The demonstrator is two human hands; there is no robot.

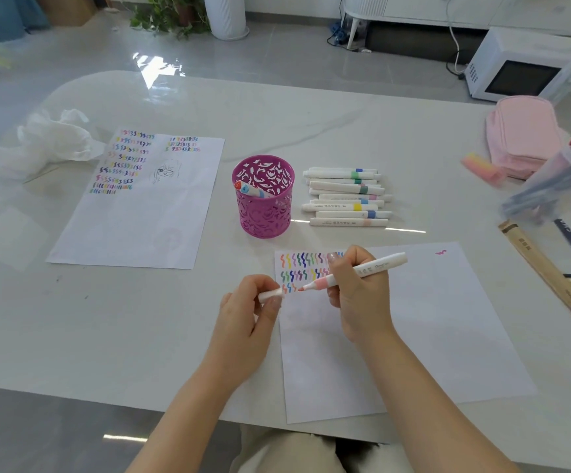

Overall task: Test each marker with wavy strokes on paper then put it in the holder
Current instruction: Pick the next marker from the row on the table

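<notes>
I'm getting a bright, evenly daylit feed, with the light apparently coming from the upper left, where hard white glare patches sit on the glossy grey floor tiles (154, 68) and along the left edge of the glossy white marble-look table (311, 114), plus a thin bright streak just beside the row of white markers with coloured bands (345, 196). Shadows are faint and soft. The centre reads sharp enough for me, but the wide lens bows the table edges, and the clear plastic tub of pens (560, 179) at the right edge is smeared and out of focus.
</notes>
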